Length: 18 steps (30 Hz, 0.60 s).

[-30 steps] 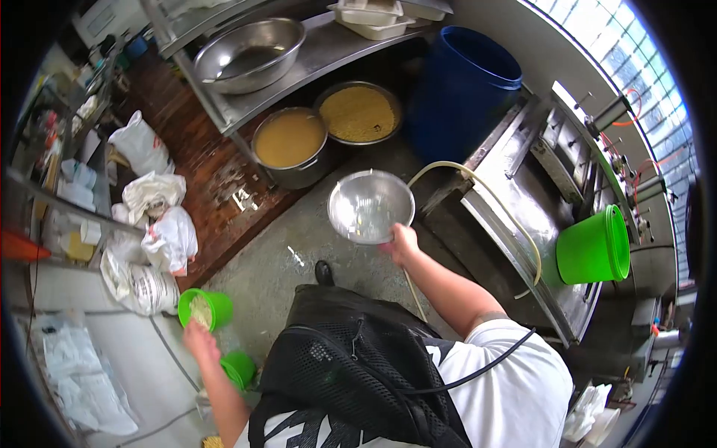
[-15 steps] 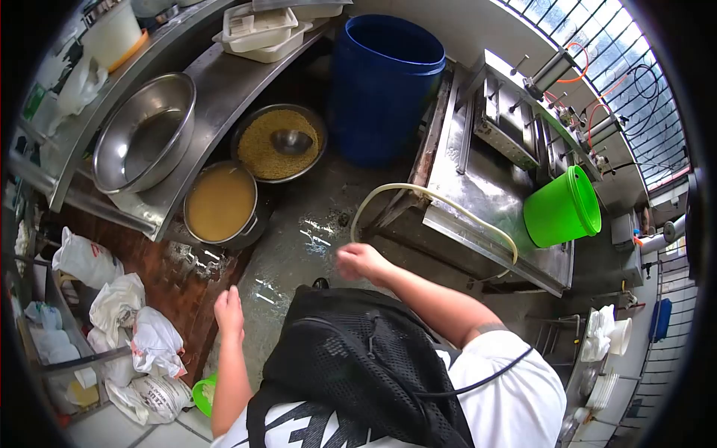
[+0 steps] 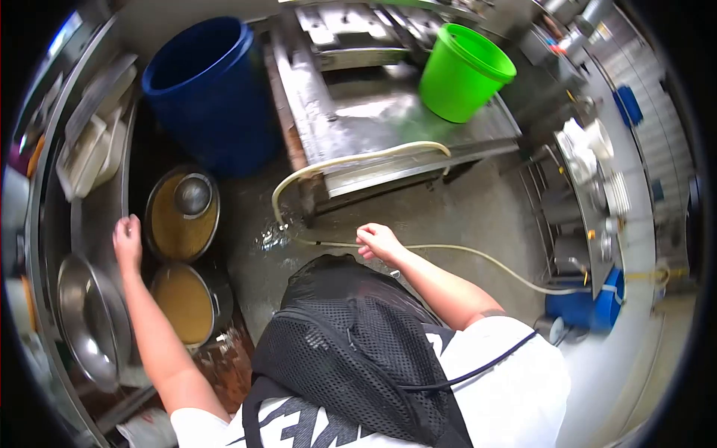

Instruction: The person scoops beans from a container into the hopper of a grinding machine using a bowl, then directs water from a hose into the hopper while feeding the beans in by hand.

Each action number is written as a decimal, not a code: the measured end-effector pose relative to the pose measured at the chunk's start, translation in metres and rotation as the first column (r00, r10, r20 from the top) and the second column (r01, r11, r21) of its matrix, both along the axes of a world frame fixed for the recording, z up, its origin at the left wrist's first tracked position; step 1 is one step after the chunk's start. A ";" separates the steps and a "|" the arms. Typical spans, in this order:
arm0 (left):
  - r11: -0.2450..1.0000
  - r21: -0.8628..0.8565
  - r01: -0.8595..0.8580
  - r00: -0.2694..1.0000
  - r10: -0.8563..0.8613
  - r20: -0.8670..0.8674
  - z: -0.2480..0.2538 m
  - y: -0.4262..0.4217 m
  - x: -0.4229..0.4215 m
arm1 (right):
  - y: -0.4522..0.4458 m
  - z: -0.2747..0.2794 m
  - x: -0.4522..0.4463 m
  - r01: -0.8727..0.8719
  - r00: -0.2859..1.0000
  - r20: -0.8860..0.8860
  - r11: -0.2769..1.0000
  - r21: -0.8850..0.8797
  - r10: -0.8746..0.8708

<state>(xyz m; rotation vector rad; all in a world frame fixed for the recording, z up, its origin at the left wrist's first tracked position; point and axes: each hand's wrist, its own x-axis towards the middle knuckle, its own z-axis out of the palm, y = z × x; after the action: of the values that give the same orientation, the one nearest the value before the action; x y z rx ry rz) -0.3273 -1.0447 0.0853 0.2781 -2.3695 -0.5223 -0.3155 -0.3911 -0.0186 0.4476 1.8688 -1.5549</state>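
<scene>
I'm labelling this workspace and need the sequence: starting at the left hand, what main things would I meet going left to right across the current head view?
Left hand → yellow grains → right hand → green bucket → blue container at the lower right.

Site: large-scale kitchen or small food-production room; cannot tell which. Evidence: steel bench [image 3: 373, 123] carrying green bucket [image 3: 454, 84]; big blue barrel [image 3: 216, 104] beside it; wide basin [image 3: 217, 224] with yellow contents; deep pot [image 3: 222, 302] of tan liquid; white trays [image 3: 95, 153] on metal shelf [image 3: 103, 220]; pale hose [image 3: 411, 145]; bare, partly wet floor [image 3: 478, 216].
</scene>
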 end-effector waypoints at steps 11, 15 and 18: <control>0.833 0.534 0.145 0.606 -0.502 0.618 -0.046 0.269 -0.016 | 0.126 -0.050 -0.236 0.781 0.547 0.051 0.487 -0.392 -0.836; 0.755 0.626 0.195 0.435 -0.639 0.635 -0.016 0.340 -0.010 | 0.116 -0.015 -0.262 0.766 0.422 0.350 0.123 -0.630 -0.836; 0.751 0.624 0.217 0.564 -0.618 0.548 0.019 0.350 -0.020 | 0.077 0.062 -0.226 0.582 0.519 0.060 0.302 -0.755 -0.852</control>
<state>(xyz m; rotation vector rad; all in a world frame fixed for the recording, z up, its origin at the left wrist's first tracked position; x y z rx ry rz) -0.3471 -0.6950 0.1040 0.1135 -3.0729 -1.5384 -0.5417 -0.3143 0.0430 0.7596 1.0553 -3.0274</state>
